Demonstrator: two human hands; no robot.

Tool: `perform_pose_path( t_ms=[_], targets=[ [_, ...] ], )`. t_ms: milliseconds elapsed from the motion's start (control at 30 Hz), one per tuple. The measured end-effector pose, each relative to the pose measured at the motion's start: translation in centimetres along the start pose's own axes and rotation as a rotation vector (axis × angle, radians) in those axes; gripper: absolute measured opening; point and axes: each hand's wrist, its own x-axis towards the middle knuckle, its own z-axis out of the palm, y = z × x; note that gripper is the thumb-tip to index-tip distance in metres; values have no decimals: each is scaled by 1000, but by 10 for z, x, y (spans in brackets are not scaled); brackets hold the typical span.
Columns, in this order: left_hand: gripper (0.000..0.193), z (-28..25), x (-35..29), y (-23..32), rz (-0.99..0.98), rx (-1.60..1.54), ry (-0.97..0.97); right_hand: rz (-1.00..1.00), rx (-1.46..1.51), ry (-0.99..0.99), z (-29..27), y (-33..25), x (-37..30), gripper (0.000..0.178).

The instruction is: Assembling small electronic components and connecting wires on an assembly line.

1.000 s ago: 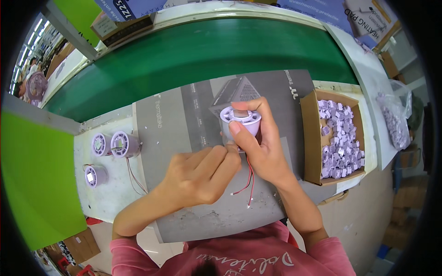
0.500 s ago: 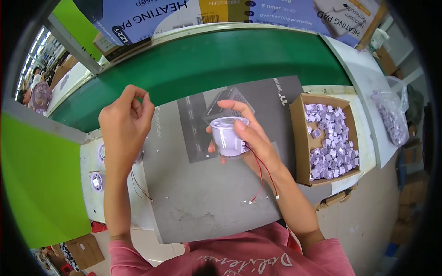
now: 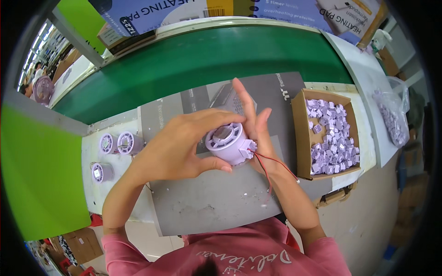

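Note:
A lilac round motor housing (image 3: 231, 149) with a vented end is held over the middle of the grey sheet (image 3: 202, 202). My left hand (image 3: 177, 145) is closed around its left side, thumb below and fingers over the top. My right hand (image 3: 258, 131) is open against the right side, index finger stretched upward and thumb apart. A small lilac clip (image 3: 249, 148) sits on the housing's side facing my right palm. Red and black wires (image 3: 277, 161) trail from it across my right wrist.
Three similar housings, one of them a lilac housing (image 3: 102, 172), stand at left. A cardboard box (image 3: 302, 138) of small lilac clips (image 3: 330, 156) is at right. Beyond lies a green surface (image 3: 207, 55); printed cartons (image 3: 184, 11) line the back. A plastic bag (image 3: 391, 115) hangs far right.
My left hand has come down from the upper left and taken hold of the housing. The housing has tilted, its vented end now toward me. My right fingers have opened out.

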Motion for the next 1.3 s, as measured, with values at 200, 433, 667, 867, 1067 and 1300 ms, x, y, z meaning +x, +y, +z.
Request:
perform_pose_path(
  t_ms=[200, 433, 667, 867, 1067, 1300],
  targets=[
    [69, -43, -1, -6, -264, 222, 337, 149, -484, 264, -13, -31, -15, 58],
    [64, -148, -36, -172, -530, 675, 594, -105, -1371, 656, -33, -84, -86, 21],
    [70, -153, -76, -262, -570, 648, 396, 205, -1770, 505, -89, -92, -119, 11],
    [46, -127, -84, -133, -544, 693, 233, 159, -1683, 290, -97, -104, -115, 12],
    [58, -76, -124, -46, -532, 559, -239, 316, -1531, 338, -109, -109, -109, 36],
    [53, -68, -142, -67, -394, 698, -58, 406, -1601, 213, -114, -117, -97, 31]
  ],
)
